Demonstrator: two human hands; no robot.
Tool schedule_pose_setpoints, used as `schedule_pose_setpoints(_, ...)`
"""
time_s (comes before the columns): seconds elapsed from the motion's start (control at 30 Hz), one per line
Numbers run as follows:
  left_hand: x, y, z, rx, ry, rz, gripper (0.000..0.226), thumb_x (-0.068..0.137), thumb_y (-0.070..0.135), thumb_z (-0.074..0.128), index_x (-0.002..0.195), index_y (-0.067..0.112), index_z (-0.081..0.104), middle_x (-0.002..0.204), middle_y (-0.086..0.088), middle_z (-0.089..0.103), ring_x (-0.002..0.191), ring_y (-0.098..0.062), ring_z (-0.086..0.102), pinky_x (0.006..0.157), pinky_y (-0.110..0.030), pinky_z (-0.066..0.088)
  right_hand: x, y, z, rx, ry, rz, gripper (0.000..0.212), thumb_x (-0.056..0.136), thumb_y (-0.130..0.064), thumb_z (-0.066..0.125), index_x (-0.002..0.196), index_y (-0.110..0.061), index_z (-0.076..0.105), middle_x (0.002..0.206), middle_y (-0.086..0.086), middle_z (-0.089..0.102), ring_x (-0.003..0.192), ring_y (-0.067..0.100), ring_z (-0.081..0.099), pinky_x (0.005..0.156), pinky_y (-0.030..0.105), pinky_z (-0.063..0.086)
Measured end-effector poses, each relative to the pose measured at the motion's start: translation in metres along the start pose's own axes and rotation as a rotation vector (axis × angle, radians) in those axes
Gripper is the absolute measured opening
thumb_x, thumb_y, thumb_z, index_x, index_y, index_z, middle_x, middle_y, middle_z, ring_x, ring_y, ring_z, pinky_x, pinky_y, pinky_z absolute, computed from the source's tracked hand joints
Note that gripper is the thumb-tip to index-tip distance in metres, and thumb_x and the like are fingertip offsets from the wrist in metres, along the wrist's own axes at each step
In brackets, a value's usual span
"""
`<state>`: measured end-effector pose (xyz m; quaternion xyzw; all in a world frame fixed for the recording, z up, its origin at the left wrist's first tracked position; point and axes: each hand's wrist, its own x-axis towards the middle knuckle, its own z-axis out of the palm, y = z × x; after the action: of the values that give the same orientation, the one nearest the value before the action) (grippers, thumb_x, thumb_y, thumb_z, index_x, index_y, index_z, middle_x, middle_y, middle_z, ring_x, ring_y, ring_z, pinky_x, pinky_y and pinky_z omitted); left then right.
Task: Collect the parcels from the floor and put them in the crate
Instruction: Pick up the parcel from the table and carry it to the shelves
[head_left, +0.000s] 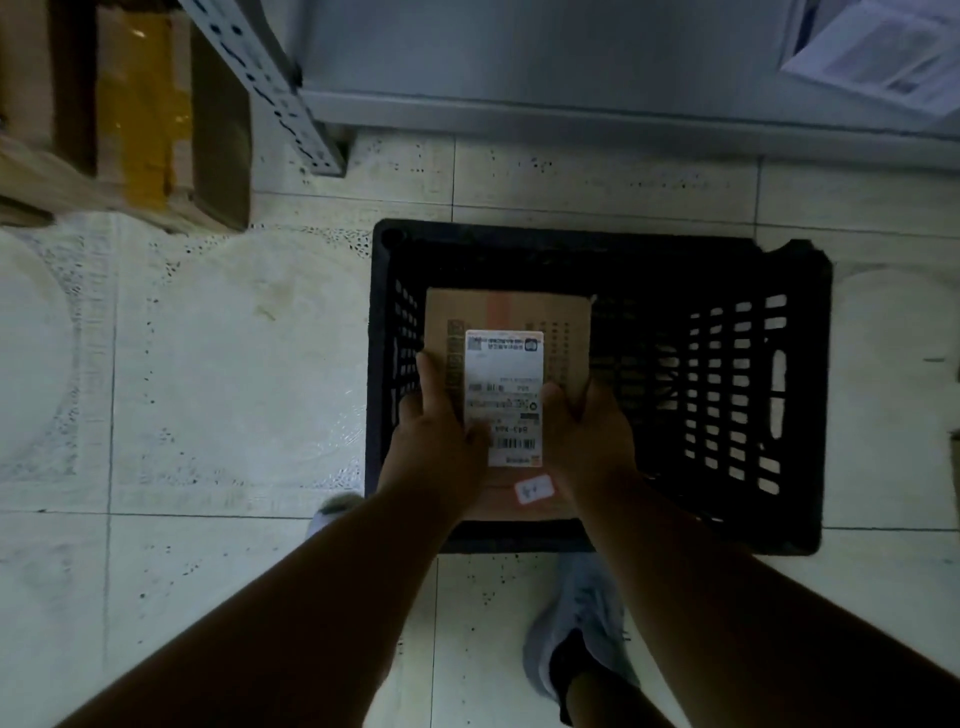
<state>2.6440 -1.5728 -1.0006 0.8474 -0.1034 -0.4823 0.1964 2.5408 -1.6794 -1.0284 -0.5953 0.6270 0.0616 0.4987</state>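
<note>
Parcel, a flat cardboard box with a white shipping label facing up, sits at centre frame over the left half of the black crate. Both hands grasp it at its near end: the left hand has its fingers curled round the left edge with the thumb lying across the label, and the right hand clasps the right edge in the same way. A grip on two opposite edges keeps the box level and lets it go down between the crate walls without tipping

The parcel lies inside the outline of the crate rim, close to the left wall. Whether its underside already rests on the crate bottom cannot be told from this view. The right half of the crate shows only its slotted wall and dark interior, so placing the box hard to the left appears intended to leave room for further parcels

The crate stands on the pale tiled floor, just ahead of the person's grey shoe in the lower centre, which puts the drop point within reach of both arms

Brown cartons stand at the upper left beside a perforated metal shelf post. Printed papers lie at the upper right

Judged stage: lowering or seating the parcel; release not yet made
</note>
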Motion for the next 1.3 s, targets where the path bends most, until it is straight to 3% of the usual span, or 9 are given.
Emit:
schedule_pose_setpoints(0.1, 0.027, -0.008, 0.008, 0.132, -0.043, -0.019, 0.09, 0.098, 0.035, 0.049, 0.147, 0.039, -0.026, 0.153, -0.018, 0.021, 0.119, -0.036, 0.054, 0.089, -0.05, 0.055, 0.025, 0.01, 0.018, -0.004, -0.01, 0.011, 0.023, 0.099, -0.039, 0.052, 0.111, -0.019, 0.053, 0.095, -0.003, 0.067, 0.071, 0.01, 0.069, 0.046, 0.019, 0.055)
schedule_pose_setpoints(0.2, 0.047, -0.013, 0.02, 0.307, -0.063, -0.071, 0.09, 0.098, 0.037, 0.049, 0.151, 0.028, -0.022, 0.155, -0.024, 0.015, 0.129, -0.042, 0.044, 0.098, -0.054, 0.049, 0.043, 0.023, 0.035, -0.036, -0.021, 0.039, 0.029, 0.098, -0.043, 0.052, 0.119, -0.022, 0.054, 0.106, 0.001, 0.068, 0.083, 0.018, 0.071, 0.059, 0.032, 0.062)
schedule_pose_setpoints(0.33, 0.047, -0.015, 0.031, 0.391, -0.078, -0.074, 0.093, 0.096, 0.041, 0.051, 0.151, 0.022, -0.022, 0.157, -0.025, 0.008, 0.141, -0.044, 0.025, 0.108, -0.056, 0.038, 0.047, 0.035, 0.042, -0.044, -0.032, 0.054, 0.025, 0.1, -0.039, 0.05, 0.12, -0.026, 0.055, 0.104, -0.004, 0.067, 0.073, 0.007, 0.064, 0.053, 0.02, 0.051)
schedule_pose_setpoints(0.43, 0.044, -0.013, 0.029, 0.413, -0.066, -0.081, 0.092, 0.095, 0.04, 0.052, 0.153, 0.018, -0.016, 0.154, -0.025, 0.014, 0.138, -0.043, 0.03, 0.106, -0.052, 0.042, 0.045, 0.032, 0.037, -0.051, -0.051, 0.058, 0.028, 0.097, -0.041, 0.052, 0.12, -0.025, 0.057, 0.101, -0.005, 0.068, 0.079, 0.013, 0.067, 0.058, 0.024, 0.053)
schedule_pose_setpoints(0.53, 0.037, -0.012, 0.025, 0.47, 0.019, -0.011, 0.088, 0.095, 0.04, 0.052, 0.155, 0.018, -0.009, 0.158, -0.019, 0.003, 0.138, -0.041, 0.029, 0.105, -0.049, 0.045, 0.047, 0.025, 0.036, -0.066, -0.119, 0.068, 0.026, 0.096, -0.037, 0.055, 0.12, -0.027, 0.058, 0.1, -0.008, 0.066, 0.082, 0.014, 0.066, 0.06, 0.025, 0.054)
schedule_pose_setpoints(0.7, 0.032, -0.015, 0.028, 0.756, -0.067, 0.24, 0.103, 0.088, 0.059, 0.053, 0.154, 0.018, -0.014, 0.159, -0.012, -0.027, 0.148, -0.037, -0.015, 0.118, -0.051, 0.017, 0.053, 0.015, 0.036, -0.01, -0.159, 0.097, 0.027, 0.097, -0.031, 0.058, 0.123, -0.024, 0.057, 0.107, -0.006, 0.062, 0.079, 0.013, 0.061, 0.06, 0.026, 0.052)
schedule_pose_setpoints(0.87, 0.036, -0.026, 0.035, 0.714, -0.077, 0.256, 0.104, 0.087, 0.059, 0.053, 0.153, 0.019, -0.018, 0.158, -0.008, -0.031, 0.148, -0.031, -0.019, 0.118, -0.051, 0.009, 0.055, 0.017, 0.037, -0.133, -0.138, 0.036, 0.027, 0.097, -0.034, 0.058, 0.121, -0.022, 0.058, 0.098, -0.008, 0.057, 0.066, 0.002, 0.048, 0.05, 0.018, 0.038)
schedule_pose_setpoints(1.13, 0.038, -0.035, 0.038, 0.749, -0.081, 0.323, 0.102, 0.087, 0.064, 0.046, 0.151, 0.023, -0.023, 0.156, -0.002, -0.036, 0.145, -0.027, -0.028, 0.121, -0.054, 0.01, 0.057, 0.018, 0.034, -0.152, -0.132, 0.029, 0.023, 0.096, -0.034, 0.06, 0.115, -0.023, 0.059, 0.086, -0.013, 0.049, 0.081, 0.012, 0.052, 0.064, 0.025, 0.043)
schedule_pose_setpoints(1.3, 0.038, -0.037, 0.04, 0.78, -0.091, 0.339, 0.101, 0.085, 0.065, 0.04, 0.15, 0.024, -0.024, 0.155, -0.001, -0.037, 0.144, -0.026, -0.03, 0.121, -0.054, 0.013, 0.055, 0.021, 0.031, -0.204, -0.128, 0.016, 0.014, 0.097, -0.033, 0.059, 0.107, -0.024, 0.055, 0.092, -0.01, 0.053, 0.088, 0.015, 0.054, 0.071, 0.028, 0.043)
